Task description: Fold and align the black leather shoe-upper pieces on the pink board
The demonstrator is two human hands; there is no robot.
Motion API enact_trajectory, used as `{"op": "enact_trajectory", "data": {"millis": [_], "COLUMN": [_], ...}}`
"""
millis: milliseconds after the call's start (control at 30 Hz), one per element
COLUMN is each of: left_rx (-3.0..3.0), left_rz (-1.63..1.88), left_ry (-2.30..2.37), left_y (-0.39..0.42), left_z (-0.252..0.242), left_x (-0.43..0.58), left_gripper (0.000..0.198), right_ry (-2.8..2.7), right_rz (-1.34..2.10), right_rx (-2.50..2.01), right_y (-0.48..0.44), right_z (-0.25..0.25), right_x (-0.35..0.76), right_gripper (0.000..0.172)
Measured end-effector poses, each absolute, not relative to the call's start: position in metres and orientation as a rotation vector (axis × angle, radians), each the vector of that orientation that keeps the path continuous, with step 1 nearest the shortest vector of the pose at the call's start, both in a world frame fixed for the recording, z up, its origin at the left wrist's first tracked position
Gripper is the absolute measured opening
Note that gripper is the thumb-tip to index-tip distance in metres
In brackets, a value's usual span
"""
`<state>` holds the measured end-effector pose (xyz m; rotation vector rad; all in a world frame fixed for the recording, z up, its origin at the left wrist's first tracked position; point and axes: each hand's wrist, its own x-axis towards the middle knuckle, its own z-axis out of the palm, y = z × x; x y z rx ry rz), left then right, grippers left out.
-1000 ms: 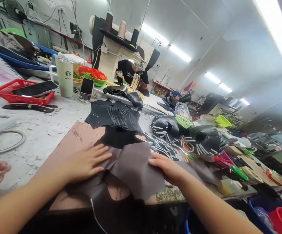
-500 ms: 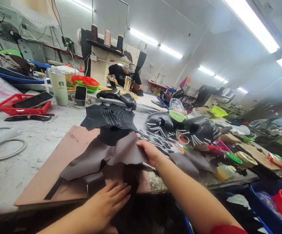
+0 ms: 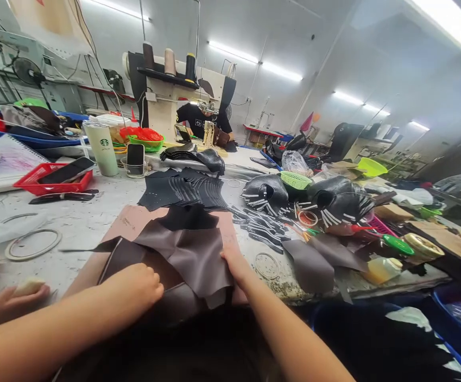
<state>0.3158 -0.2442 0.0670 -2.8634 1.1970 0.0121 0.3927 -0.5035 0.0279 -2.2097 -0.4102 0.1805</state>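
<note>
Brown leather [image 3: 200,260] in the near-closed right grip [image 3: 235,267]

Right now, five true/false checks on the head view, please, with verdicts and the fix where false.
1. The right hand touches the brown leather. True.
2. The left hand is spread flat. False: its fingers are curled.
3. The pale green cup lies inside the red basket. False: it stands beside the basket.
4. A dark phone rests on the red basket. True.
5. Three thread cones stand on the black rack. True.
</note>
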Motion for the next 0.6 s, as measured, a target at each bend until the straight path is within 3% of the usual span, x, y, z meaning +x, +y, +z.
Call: {"op": "enact_trajectory", "data": {"millis": [133,300,367,467,600], "left_rx": [-2.841,-3.005,-3.014,-3.142,-3.793], "left_rz": [-0.049,0.3,0.286,-0.037,-0.234], "left_ry": [1.168,1.231,1.333,1.344,0.604], "left_y": [-0.263,-0.303,-0.3,-0.288,-0.298], "left_z": [0.065,0.041,0.026,0.01,0.013], "left_x": [0.303,0.268,0.264,0.267,0.275], "left_gripper": [0.043,0.065,0.07,0.052,0.027], "right_ry": [-0.106,0.055,0.106,0.134,0.071], "right_rz": [0.275,0.333,0.337,0.348,0.398], "right_rx": [-2.012,-1.711,-1.591,-1.457,-1.392], "right_y": [-0.493,-0.495,-0.498,-0.501,-0.507], "right_z": [0.027,0.029,0.033,0.04,0.039], "right_x": [0.394,0.388,0.385,0.375,0.356], "right_gripper": [0.011,0.01,0.016,0.027,0.035]}}
